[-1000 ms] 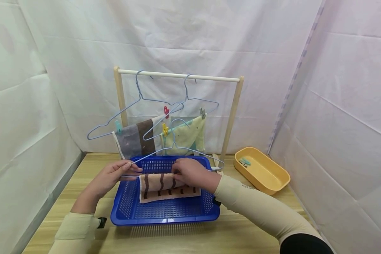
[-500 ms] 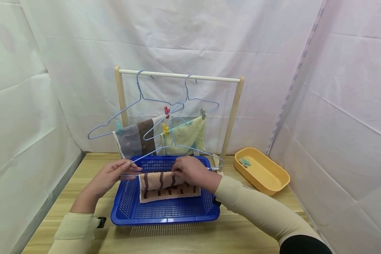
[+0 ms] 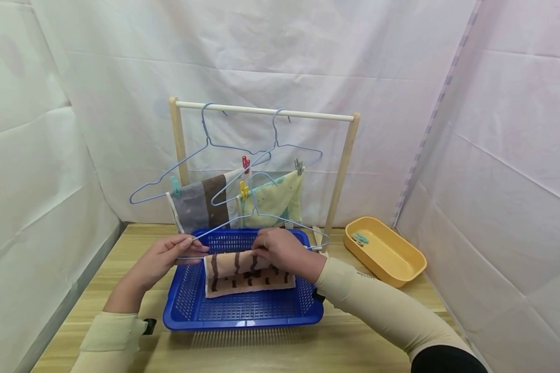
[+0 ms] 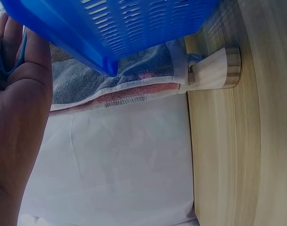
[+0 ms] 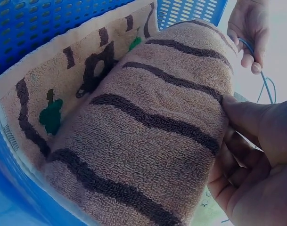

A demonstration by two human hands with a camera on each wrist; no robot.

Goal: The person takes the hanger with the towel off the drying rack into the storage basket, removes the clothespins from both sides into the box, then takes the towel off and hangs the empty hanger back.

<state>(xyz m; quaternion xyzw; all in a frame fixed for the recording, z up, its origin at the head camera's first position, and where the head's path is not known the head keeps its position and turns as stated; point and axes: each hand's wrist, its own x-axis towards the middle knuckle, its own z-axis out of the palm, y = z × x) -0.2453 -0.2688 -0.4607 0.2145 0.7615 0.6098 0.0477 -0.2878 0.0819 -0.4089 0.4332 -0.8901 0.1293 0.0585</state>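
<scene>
My left hand (image 3: 161,259) grips the left corner of a light-blue wire hanger (image 3: 255,208), whose hook points up over the blue basket (image 3: 242,325). A peach towel (image 3: 226,265) with brown wavy stripes is folded over the hanger's bottom bar, its lower part lying in the basket. With thumb and fingers, my right hand (image 3: 282,252) pinches the towel's folded top edge, right of its middle. Seen from the right wrist, the thumb presses the fold and green and dark printed shapes show on the lower layer. In the left wrist view, blue wire crosses my left hand (image 4: 25,99).
Behind the basket stands a wooden rack (image 3: 266,110) bearing two hangers. A grey-brown towel (image 3: 193,207) and a yellow-green towel (image 3: 273,202) hang there from coloured clothespins. At right, a yellow tray (image 3: 387,254) holds a few clothespins (image 3: 360,238).
The towel's folded top edge has lifted slightly under my right hand. My left hand keeps its place on the hanger, whose hook has shifted a little to the left.
</scene>
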